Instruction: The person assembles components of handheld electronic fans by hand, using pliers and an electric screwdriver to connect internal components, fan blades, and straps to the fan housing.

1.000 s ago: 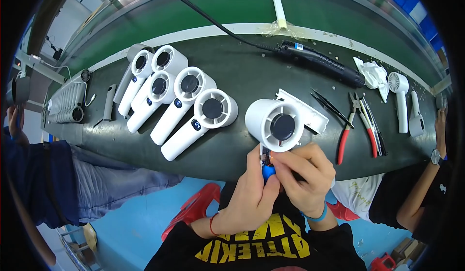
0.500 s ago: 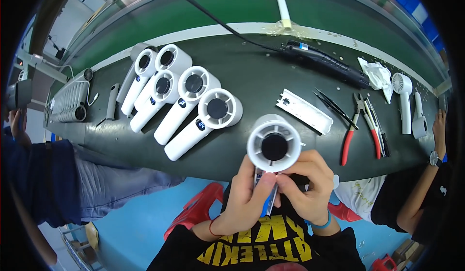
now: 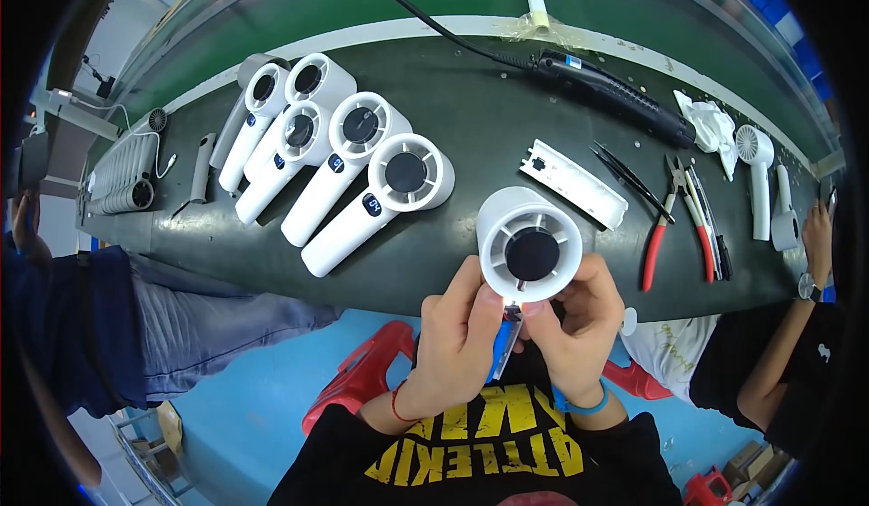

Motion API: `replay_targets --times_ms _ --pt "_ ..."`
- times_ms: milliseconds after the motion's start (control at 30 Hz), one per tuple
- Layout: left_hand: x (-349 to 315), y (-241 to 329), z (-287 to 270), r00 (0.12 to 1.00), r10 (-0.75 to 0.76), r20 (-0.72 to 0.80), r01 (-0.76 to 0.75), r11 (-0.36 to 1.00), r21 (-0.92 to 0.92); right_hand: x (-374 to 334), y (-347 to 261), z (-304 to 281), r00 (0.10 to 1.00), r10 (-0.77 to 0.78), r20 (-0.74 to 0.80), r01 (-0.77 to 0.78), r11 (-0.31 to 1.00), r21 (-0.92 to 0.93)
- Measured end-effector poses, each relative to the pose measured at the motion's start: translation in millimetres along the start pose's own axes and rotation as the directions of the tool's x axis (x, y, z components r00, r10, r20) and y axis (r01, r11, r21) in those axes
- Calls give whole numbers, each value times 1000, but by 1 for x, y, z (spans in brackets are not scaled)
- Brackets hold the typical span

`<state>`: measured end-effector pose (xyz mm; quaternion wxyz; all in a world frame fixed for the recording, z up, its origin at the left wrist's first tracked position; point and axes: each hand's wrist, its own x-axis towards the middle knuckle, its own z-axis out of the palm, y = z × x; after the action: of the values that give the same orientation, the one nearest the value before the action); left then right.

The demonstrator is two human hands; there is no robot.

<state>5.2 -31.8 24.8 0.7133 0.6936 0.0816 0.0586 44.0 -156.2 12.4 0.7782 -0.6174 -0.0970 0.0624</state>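
Note:
Both my hands hold a white handheld fan [image 3: 490,221], its round head facing up toward me, over the table's near edge. The handle is uncovered and shows a blue inner part [image 3: 499,350], perhaps a battery. My left hand [image 3: 457,338] is closed round the left side of the handle, thumb at the neck just below the head. My right hand [image 3: 579,334] grips the right side, its thumb at the neck too; its fingers behind are partly hidden. Beyond the fan lies a white, trough-shaped handle shell [image 3: 577,186].
Several white fans [image 3: 339,234] lie to the left. On the right are tweezers [image 3: 626,178], red-handled pliers [image 3: 654,253], pens or slim tools [image 3: 711,230], crumpled tissue [image 3: 711,128] and more fans [image 3: 759,185]. A black corded tool [image 3: 615,99] lies behind. Co-workers sit at both sides.
My hands and the fan have shifted slightly right. My thumbs, close together below the fan head before, are now a little apart at its neck. The whole view has tilted slightly.

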Motion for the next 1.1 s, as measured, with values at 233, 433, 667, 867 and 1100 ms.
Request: replay_targets --times_ms 233,433,667,867,1100 --pt "-2 -1 3 999 -43 29 44 999 -32 0 -8 4 982 188 -8 -185 970 157" --pt "0 -5 3 1000 -2 -22 3 999 47 1 -5 4 991 131 -35 -129 990 59" --pt "0 -8 1 1000 13 -13 -11 987 158 3 -5 7 989 135 -66 -132 989 60" --pt "-2 -1 -14 999 11 32 -18 975 222 0 2 7 998 55 -11 -55 998 -40" --pt "-25 4 -28 995 12 95 -15 999 32 -16 -5 13 994 -79 80 90 986 -140"
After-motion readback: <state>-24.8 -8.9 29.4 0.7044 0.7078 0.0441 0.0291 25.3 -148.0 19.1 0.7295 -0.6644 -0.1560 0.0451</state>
